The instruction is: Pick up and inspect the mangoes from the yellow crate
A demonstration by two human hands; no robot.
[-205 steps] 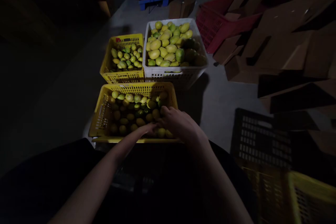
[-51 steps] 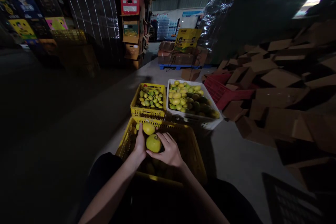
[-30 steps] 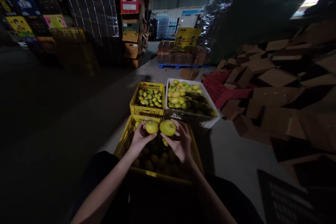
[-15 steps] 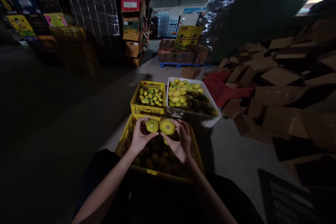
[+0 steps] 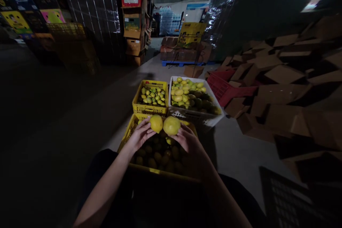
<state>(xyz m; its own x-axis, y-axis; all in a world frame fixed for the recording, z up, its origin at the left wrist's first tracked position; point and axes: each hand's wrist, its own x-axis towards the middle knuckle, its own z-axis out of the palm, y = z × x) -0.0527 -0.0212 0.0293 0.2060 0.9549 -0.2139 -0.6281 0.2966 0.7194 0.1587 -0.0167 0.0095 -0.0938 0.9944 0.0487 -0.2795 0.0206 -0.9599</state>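
Rotated since half a second ago, head view (only one): left fruit (image 5: 156,124) and right fruit (image 5: 171,125). Both had an end facing the camera; now left shows a deeper yellow side with its tip angled down, right shows a smooth pale yellow-green face. Net effect, my read: a fresh side of each is exposed, so this looks like a turn-and-look with both still in hand, neither put down. Left hand (image 5: 140,136) has its fingers clamped on the left fruit from its left side and below. Right hand (image 5: 187,138) grips the right fruit from its right and underneath; far-side fingertips hidden. Fruits sit side by side, touching or almost, can't tell which. Location: up above the near yellow crate (image 5: 155,171), toward its far rim, with more fruit (image 5: 157,156) lying in shadow inside. Behind it, unmoved: small yellow crate (image 5: 149,109) on the left, white crate (image 5: 212,121) on the right, standing just beside each other, both loaded with yellow and green fruit. Red crate (image 5: 220,87) and cardboard boxes (image 5: 285,94) off right, also unmoved.
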